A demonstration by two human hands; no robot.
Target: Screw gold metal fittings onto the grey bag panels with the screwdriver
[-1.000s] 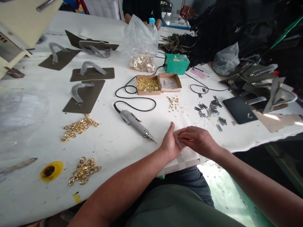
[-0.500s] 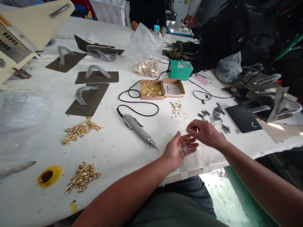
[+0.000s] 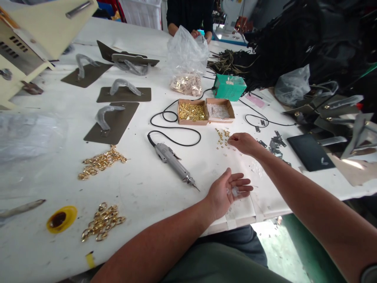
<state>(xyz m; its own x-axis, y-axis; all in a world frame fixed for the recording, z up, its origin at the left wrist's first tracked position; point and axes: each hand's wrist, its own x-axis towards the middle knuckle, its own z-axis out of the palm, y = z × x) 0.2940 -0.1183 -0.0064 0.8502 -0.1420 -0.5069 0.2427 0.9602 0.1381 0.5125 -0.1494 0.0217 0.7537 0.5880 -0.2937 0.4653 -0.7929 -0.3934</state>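
Observation:
My left hand [image 3: 226, 192] is palm up near the table's front edge, fingers spread, with small clear plastic pieces [image 3: 235, 191] lying on it. Farther forward, my right hand [image 3: 240, 142] has its fingertips pressed together beside the small gold parts [image 3: 220, 137] scattered on the table; whatever is between them is too small to make out. Behind these stand two cardboard boxes, one of gold pieces [image 3: 191, 112], one of clear pieces [image 3: 218, 111]. A grey electric screwdriver [image 3: 175, 165] lies left of my left hand, its tip pointing toward it.
Grey metal plates [image 3: 275, 145] and a black panel [image 3: 309, 151] lie at right. A green box [image 3: 229, 87] with a cable stands behind. Gold rings [image 3: 103, 222], brown panels with wrapped handles [image 3: 123, 94] and a cream machine [image 3: 26, 47] are at left. Across the table sits a person [image 3: 190, 15].
My right hand has moved forward, away from my left hand, to the scattered gold parts. My left hand stays palm up with the clear pieces. The view has shifted slightly.

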